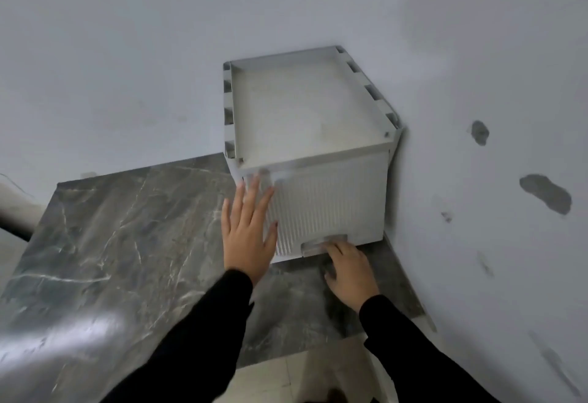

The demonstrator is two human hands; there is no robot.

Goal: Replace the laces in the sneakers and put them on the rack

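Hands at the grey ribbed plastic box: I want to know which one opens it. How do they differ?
The left hand lies flat, fingers spread, on the front of the grey ribbed plastic box. The right hand sits lower, fingertips at the bottom handle recess. Both wear black sleeves.

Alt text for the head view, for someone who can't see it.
A person's left hand lies flat on the ribbed door of a pale box, and the right hand is at the handle on the door's lower edge. The box stands on a dark marble slab in a corner.
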